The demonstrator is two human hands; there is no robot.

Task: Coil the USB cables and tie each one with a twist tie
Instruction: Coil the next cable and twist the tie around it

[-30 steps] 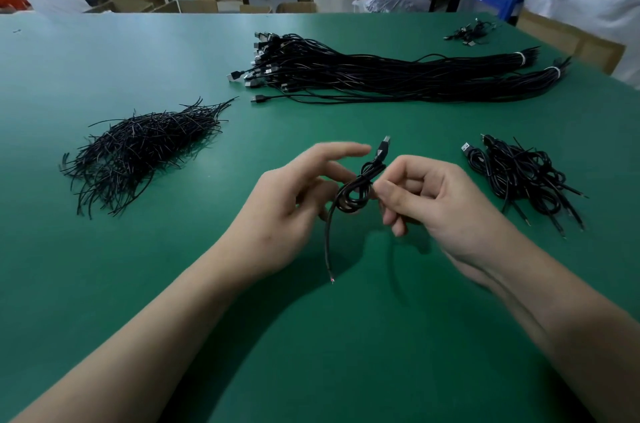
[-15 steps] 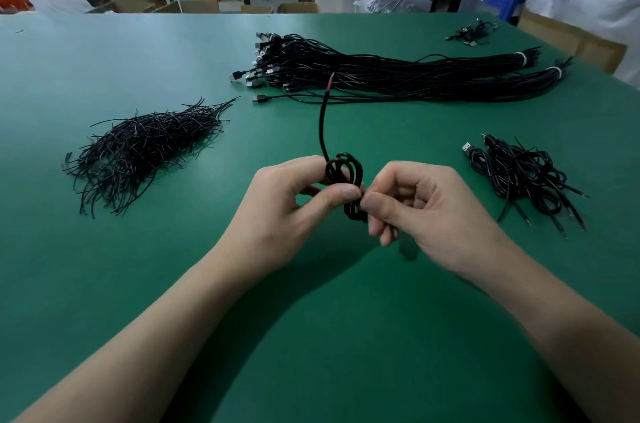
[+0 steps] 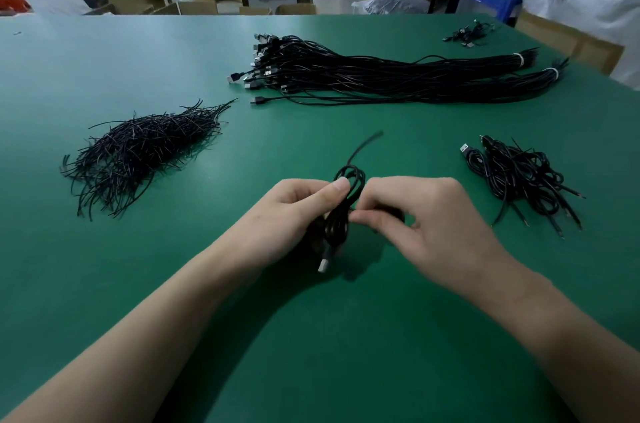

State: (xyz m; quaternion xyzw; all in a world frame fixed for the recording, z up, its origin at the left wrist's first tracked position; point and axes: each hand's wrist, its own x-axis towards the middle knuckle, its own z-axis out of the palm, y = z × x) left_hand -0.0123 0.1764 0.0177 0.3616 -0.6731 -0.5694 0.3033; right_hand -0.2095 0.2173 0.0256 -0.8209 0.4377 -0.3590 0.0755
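Note:
A black USB cable (image 3: 348, 200) is coiled into a small bundle between my hands, above the green table (image 3: 311, 353). My left hand (image 3: 294, 214) grips the coil, thumb pressed on its top loops. My right hand (image 3: 426, 218) pinches the coil's right side with thumb and fingers. The silver USB plug (image 3: 323, 265) hangs below the coil. A free tail (image 3: 363, 145) sticks up and away from it. A pile of black twist ties (image 3: 138, 152) lies to the left. Whether a tie is on the coil is hidden.
A long bundle of uncoiled black USB cables (image 3: 381, 76) lies across the far middle of the table. Several coiled cables (image 3: 519, 180) sit in a heap to the right. A few more cables (image 3: 467, 34) lie at the far right corner. Boxes and shelving stand beyond the table.
The coil has turned over in my hands: the plug now hangs down toward me. The free tail, which stood tall half a second ago, is shorter and leans right.

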